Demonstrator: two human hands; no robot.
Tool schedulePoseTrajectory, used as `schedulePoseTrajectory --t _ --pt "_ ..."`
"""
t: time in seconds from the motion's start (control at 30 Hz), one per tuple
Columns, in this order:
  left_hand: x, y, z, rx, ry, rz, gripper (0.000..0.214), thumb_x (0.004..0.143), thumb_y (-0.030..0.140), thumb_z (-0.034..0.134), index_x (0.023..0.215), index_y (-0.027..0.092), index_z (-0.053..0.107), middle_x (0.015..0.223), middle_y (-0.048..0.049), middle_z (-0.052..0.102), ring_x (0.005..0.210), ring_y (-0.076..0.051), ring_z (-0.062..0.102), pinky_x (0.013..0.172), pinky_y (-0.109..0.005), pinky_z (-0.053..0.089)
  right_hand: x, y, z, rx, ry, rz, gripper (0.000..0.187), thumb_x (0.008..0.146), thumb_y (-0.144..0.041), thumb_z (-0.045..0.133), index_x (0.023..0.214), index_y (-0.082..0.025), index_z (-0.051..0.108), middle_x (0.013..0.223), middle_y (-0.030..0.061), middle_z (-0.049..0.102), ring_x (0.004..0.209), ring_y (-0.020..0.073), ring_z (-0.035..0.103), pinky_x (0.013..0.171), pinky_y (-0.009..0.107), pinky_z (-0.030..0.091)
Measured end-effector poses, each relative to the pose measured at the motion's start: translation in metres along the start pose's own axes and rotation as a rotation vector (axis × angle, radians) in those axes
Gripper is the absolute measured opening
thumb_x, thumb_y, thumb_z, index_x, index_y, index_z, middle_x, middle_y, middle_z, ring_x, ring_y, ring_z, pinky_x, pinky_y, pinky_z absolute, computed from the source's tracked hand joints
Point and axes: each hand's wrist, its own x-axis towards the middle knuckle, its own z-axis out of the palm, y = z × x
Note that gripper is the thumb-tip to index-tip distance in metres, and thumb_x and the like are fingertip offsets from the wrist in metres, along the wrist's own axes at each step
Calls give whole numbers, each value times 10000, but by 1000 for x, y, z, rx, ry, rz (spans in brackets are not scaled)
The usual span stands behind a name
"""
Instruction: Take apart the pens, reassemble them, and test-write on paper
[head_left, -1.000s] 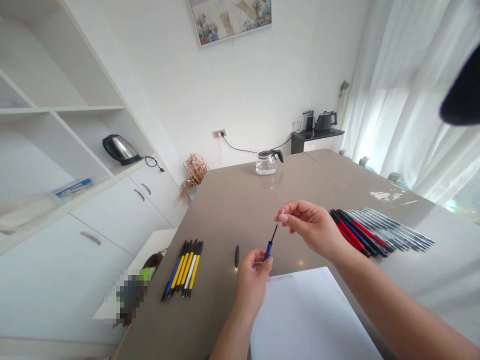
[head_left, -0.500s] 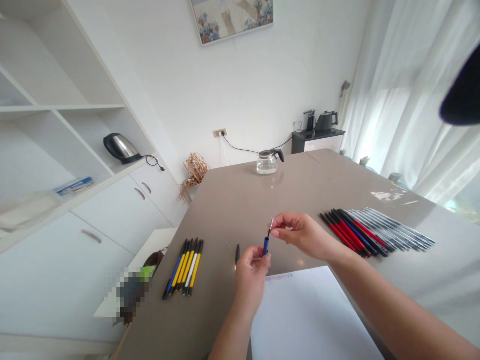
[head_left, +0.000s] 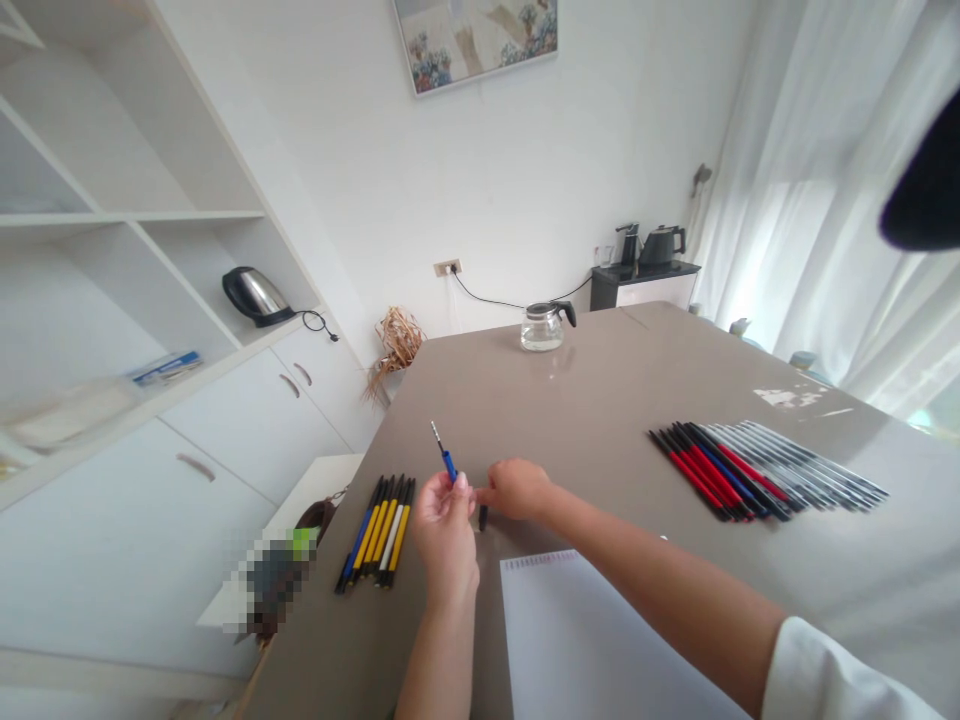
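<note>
My left hand [head_left: 444,522] is closed around a blue pen barrel [head_left: 448,462] whose thin refill tip sticks up and to the left. My right hand [head_left: 516,489] reaches across to the left with its fingers pinched on a small black pen part [head_left: 483,517] that lies on the brown table [head_left: 570,410]. A row of yellow, blue and white pens [head_left: 379,530] lies just left of my left hand. A white notepad [head_left: 592,640] lies under my right forearm.
A row of red, black and blue pens and clear refills [head_left: 757,470] lies on the right. A glass pot [head_left: 543,326] stands at the table's far edge. White shelves with a kettle [head_left: 255,296] stand to the left, curtains hang on the right.
My right hand let go of the refill tip and moved down and left to the black part on the table. My left hand shifted left with the blue barrel.
</note>
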Motion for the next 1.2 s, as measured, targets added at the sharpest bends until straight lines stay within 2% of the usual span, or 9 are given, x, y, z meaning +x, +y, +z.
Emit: schedulePoseTrajectory --t 0.13,0.23,0.33,0.47,0.5,0.6,0.7,0.83,1.2 --pt "0 0 0 12 -17 -17 311 645 366 606 878 180 518 822 -21 569 696 -114 563 589 -214 433 1 -12 14 -11 18 13 310 602 -419 563 704 -139 651 750 157 647 699 270 599 587 334 422" --pt "-4 2 3 37 -60 -44 321 648 375 603 881 173 514 808 -24 565 693 -113 556 588 -210 430 -6 -4 10 41 51 2 190 599 -311 567 613 -133 630 656 128 642 617 234 594 535 293 415" --pt "-13 3 7 66 -167 -104 332 652 385 598 884 162 518 790 -30 559 687 -113 551 587 -210 428 -15 17 -11 135 128 -10 169 650 -272 517 592 -138 600 575 74 621 543 161 565 488 231 394" --pt "-29 1 16 112 -330 -196 331 645 394 602 862 155 527 775 -32 563 656 -113 548 572 -214 425 -39 45 -52 306 300 -3 250 773 -310 373 840 -141 545 663 42 611 495 91 522 439 182 387" --pt "-33 0 18 128 -360 -210 329 646 396 601 858 154 530 781 -36 566 656 -115 549 572 -216 424 -47 49 -63 486 391 -20 245 759 -323 415 885 -142 519 634 27 593 465 88 505 419 184 388" --pt "-42 -4 21 177 -453 -227 309 664 397 583 850 155 537 799 -45 568 671 -127 553 580 -226 425 -77 49 -87 826 577 -125 239 728 -355 497 885 -176 476 602 -9 561 432 78 465 417 200 401" --pt "-48 -8 22 219 -530 -221 278 680 387 568 832 157 540 783 -44 562 666 -132 550 573 -229 420 -103 41 -100 914 707 -229 220 726 -337 530 877 -191 465 690 20 585 516 92 498 474 216 424" --pt "-52 -11 24 249 -553 -202 274 668 380 579 820 155 544 751 -41 558 642 -134 544 553 -222 407 -117 33 -101 865 736 -266 237 713 -337 556 885 -194 479 732 38 591 601 124 540 526 243 445" --pt "-52 -11 26 301 -559 -185 247 675 359 575 817 159 546 762 -39 559 646 -133 540 575 -228 403 -113 40 -96 772 703 -248 243 729 -344 541 918 -201 486 758 37 595 645 136 547 567 257 445"
